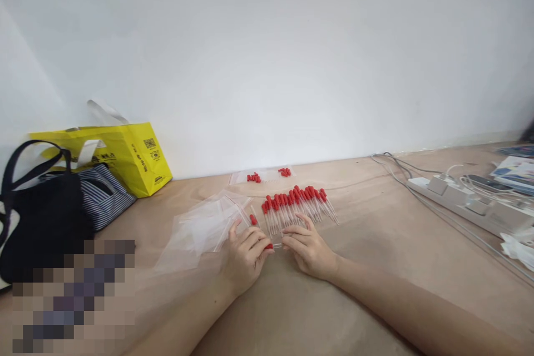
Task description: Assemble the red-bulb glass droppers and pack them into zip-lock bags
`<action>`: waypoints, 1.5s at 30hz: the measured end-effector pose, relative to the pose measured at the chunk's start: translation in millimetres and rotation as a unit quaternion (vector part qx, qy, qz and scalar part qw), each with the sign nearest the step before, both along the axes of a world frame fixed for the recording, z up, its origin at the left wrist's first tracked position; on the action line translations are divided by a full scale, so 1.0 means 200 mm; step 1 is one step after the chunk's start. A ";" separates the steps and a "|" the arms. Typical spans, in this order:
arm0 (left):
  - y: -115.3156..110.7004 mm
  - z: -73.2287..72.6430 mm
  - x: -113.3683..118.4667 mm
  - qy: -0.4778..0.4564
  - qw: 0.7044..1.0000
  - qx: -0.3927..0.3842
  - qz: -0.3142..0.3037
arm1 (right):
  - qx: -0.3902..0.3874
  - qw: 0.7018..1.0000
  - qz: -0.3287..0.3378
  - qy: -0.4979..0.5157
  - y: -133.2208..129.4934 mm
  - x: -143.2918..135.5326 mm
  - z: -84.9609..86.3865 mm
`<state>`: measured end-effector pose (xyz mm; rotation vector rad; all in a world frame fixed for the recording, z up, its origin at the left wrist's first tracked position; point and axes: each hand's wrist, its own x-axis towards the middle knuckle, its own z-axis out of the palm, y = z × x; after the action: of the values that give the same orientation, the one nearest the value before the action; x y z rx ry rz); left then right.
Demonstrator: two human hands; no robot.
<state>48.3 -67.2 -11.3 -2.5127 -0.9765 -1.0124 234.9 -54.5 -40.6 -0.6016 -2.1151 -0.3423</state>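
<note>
left hand (247,254), right hand (309,248), both holding dropper (275,246)

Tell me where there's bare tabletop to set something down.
Widest: between the red-bulbed droppers, right forearm and white power strip. Smaller: between the striped pouch and clear plastic bags. Crowded: around the left hand and right hand, with bags and droppers close by.

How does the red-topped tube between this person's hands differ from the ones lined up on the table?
The held tube lies sideways, red end at the left hand; the lined-up tubes have red ends toward the wall.
The held tube is single; the lined-up tubes are many, bunched side by side.
The held tube is partly hidden by fingers; the lined-up tubes show more fully.
Both have red ends and clear shafts.
</note>
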 end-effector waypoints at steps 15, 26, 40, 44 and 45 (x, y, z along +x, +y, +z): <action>0.15 -0.01 -0.13 -0.018 0.980 -0.043 0.195 | -0.196 0.961 -0.196 -0.019 0.10 -0.06 0.07; 0.23 -0.05 -0.12 0.046 0.973 -0.042 0.224 | -0.321 0.883 -0.338 -0.056 0.22 -0.39 0.18; 0.23 -0.01 -0.09 0.129 0.964 -0.088 0.217 | -0.262 0.915 -0.306 -0.029 0.18 -0.23 0.14; 0.26 0.01 -0.05 0.139 0.945 -0.128 0.266 | -0.231 0.929 -0.289 -0.026 0.11 -0.08 0.09; 0.27 0.02 -0.04 0.141 0.938 -0.142 0.283 | -0.223 0.932 -0.283 -0.025 0.09 -0.05 0.07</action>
<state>40.4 -12.7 -7.5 -2.2581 -1.7021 -0.3458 225.4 -36.1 -25.7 -1.4955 -2.0404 -0.1850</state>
